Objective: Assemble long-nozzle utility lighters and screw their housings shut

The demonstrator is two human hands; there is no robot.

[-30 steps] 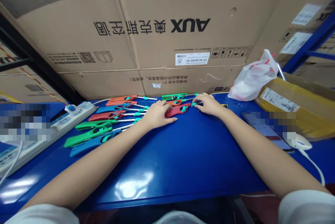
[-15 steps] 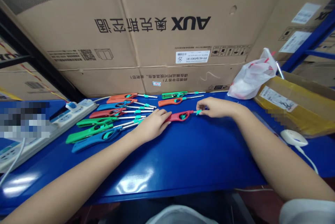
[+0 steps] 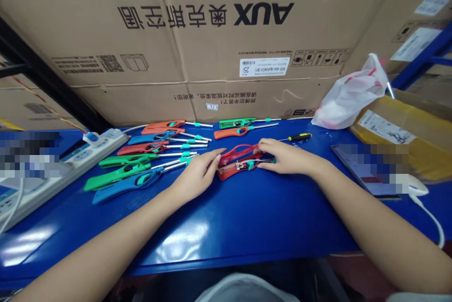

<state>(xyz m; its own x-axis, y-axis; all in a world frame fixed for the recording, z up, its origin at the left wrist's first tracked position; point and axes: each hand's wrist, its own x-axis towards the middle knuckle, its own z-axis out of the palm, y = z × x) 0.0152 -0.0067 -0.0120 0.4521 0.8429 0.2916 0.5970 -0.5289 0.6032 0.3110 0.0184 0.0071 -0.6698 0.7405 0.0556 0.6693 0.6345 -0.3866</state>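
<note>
**Both the left hand (image 3: 198, 172) and the right hand (image 3: 287, 157) on one red plastic lighter (image 3: 236, 168), its shell parted**

Brown cardboard (image 3: 212, 43) with upside-down black print fills the far side. Below it spreads a glossy blue table (image 3: 226, 226). Along the left runs a long white power strip (image 3: 76, 163); at the far right stand a carton wrapped in yellow tape (image 3: 427, 142) and, against it, a knotted white plastic bag (image 3: 348, 97). Nearer, also right, lies a flat phone-like device (image 3: 353, 165), partly blurred out.

Six long-necked plastic lighters lie left of centre, running far to near: orange (image 3: 160, 127), blue (image 3: 151, 138), red (image 3: 139, 148), green (image 3: 122, 161), another green (image 3: 113, 179) and a second blue (image 3: 123, 189). Two more, one green (image 3: 233, 124) and one orange (image 3: 224, 133), lie at the far middle.

The parted lighter is mid-table, between the hands. Left fingers pinch the left end of its raised red half-shell (image 3: 236, 152); right fingers clasp the right end. Its other half, nearer, shows clear and metal inner parts.

Smaller again, a round white charger (image 3: 420, 189) sits by the device, and a black-and-yellow screwdriver (image 3: 300, 137) lies beyond the right hand.
</note>
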